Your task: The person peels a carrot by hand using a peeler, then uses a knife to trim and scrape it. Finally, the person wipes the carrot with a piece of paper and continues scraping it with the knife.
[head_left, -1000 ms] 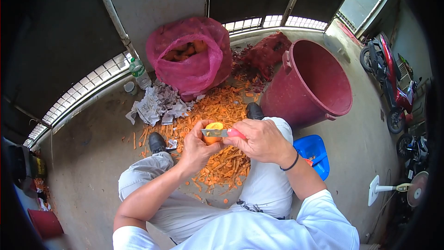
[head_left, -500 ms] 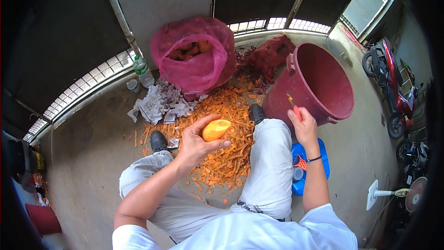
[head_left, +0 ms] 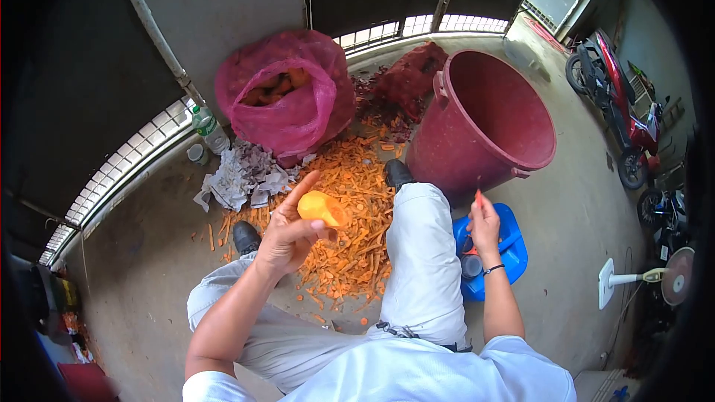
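Note:
My left hand [head_left: 287, 234] grips a peeled carrot [head_left: 322, 209] between thumb and fingers, above a heap of orange peelings [head_left: 346, 234] on the floor between my feet. The carrot's blunt end faces right. Off to the right, over the blue container [head_left: 510, 249], my right hand [head_left: 485, 232] is closed around a slim red-handled tool [head_left: 478, 199] pointing up and away. Its working end is too small to make out. The two hands are well apart, so tool and carrot do not touch.
A pink mesh sack [head_left: 328, 97] of carrots stands ahead, beside crumpled paper [head_left: 242, 175] and a plastic bottle [head_left: 211, 130]. A large dark-red bin [head_left: 447, 138] rises past my right knee. Farther right are a fan [head_left: 674, 277] and a motorbike [head_left: 618, 108].
The view has shifted, moving the surroundings left and slightly up. My right hand has lowered with the tool toward the blue container. My left hand has turned the carrot, whose end now faces lower right.

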Tool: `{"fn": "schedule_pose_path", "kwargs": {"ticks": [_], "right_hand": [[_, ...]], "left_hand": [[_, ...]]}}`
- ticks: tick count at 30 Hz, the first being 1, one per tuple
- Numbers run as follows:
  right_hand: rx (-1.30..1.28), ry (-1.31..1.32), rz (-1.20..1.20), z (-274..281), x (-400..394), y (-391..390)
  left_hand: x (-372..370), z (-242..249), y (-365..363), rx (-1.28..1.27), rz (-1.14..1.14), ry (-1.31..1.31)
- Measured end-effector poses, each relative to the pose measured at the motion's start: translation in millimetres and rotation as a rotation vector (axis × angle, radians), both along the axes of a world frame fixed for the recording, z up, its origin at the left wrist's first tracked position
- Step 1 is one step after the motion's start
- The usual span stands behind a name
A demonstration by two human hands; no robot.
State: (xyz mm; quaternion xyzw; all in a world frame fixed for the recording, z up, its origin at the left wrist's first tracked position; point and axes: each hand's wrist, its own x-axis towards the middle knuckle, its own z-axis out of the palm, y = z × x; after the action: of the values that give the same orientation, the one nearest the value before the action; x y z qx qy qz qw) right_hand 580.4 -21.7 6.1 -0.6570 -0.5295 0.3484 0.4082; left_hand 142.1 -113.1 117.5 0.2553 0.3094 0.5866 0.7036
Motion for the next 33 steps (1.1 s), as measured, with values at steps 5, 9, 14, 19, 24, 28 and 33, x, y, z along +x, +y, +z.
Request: {"fn": "schedule_pose_path", "kwargs": {"ticks": [5, 9, 14, 19, 24, 28, 33], "right_hand": [[-0.013, 0.130, 0.166, 64.5, -48.5, 12.7], [0.217, 0.439, 0.300, 138.4, -127.7, -7.7], [0.167, -0.069, 0.608, 135.3, -183.3, 9.4], [0.359, 0.035, 0.805, 146.7, -211.8, 6.3], [0.401, -0.212, 0.959, 156.5, -220.7, 4.0], [0.453, -0.353, 1.051, 160.9, -224.9, -1.6], [0.496, -0.481, 1.083, 165.5, -231.2, -7.1]], "left_hand": [[-4.8, -0.7, 6.6, -0.019, -0.011, -0.203], [-15.1, -14.2, 5.6, -0.057, 0.025, -0.098], [-5.4, -3.1, 4.4, -0.067, 0.060, -0.068], [-5.8, -9.9, -3.2, -0.105, 0.006, -0.136], [0.6, -11.4, -3.0, -0.109, 0.116, 0.214], [0.7, -17.4, -0.3, -0.089, 0.139, 0.345], [5.7, -24.1, -1.7, -0.021, 0.159, 0.377]]}}
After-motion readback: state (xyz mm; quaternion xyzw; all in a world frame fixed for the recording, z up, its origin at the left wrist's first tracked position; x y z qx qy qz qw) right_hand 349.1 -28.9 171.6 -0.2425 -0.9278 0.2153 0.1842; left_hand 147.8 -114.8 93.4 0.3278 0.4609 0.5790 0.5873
